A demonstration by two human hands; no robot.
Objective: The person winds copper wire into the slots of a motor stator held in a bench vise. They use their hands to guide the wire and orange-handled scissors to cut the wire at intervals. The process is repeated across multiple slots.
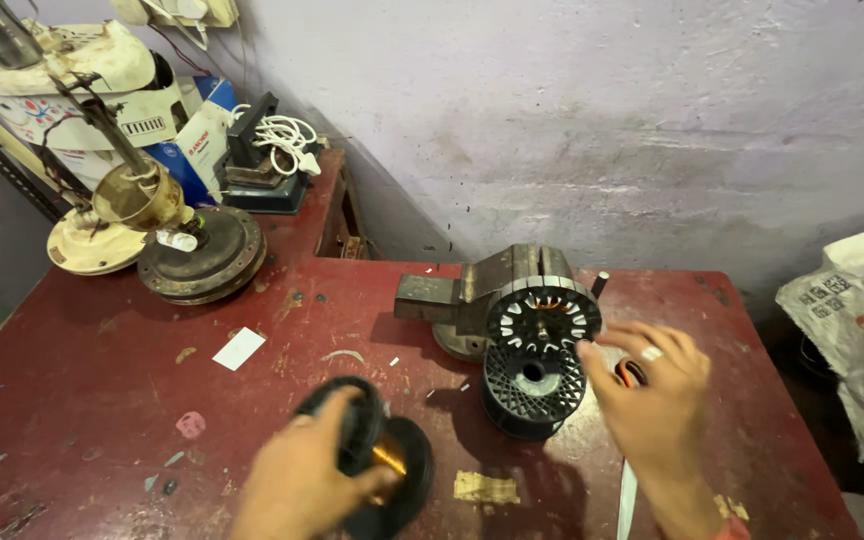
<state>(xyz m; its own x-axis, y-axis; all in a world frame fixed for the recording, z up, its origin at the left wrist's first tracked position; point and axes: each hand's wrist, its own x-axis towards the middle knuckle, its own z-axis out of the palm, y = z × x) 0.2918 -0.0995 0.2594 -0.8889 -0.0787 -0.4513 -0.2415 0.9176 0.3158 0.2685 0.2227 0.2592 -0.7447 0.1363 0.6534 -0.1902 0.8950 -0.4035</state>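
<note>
My left hand [297, 480] grips a black plastic spool of copper wire [382, 460] lying near the front of the dark red table [102, 370]. My right hand [652, 400] reaches toward a round slotted motor stator [542, 315] clamped in a grey bench vise [472, 290]; its fingers are curled and touch the stator's right rim, with a small dark and orange piece [630, 373] seen between them. An empty black spool [532, 390] stands on the table just below the stator.
Fan motor housings [202, 255], a cream base [87, 245] and a brass-coloured part [137, 195] sit at the back left with boxes and a white cable [287, 135]. A printed sack [862, 320] lies off the right edge. Paper scraps dot the table. A rough wall stands behind.
</note>
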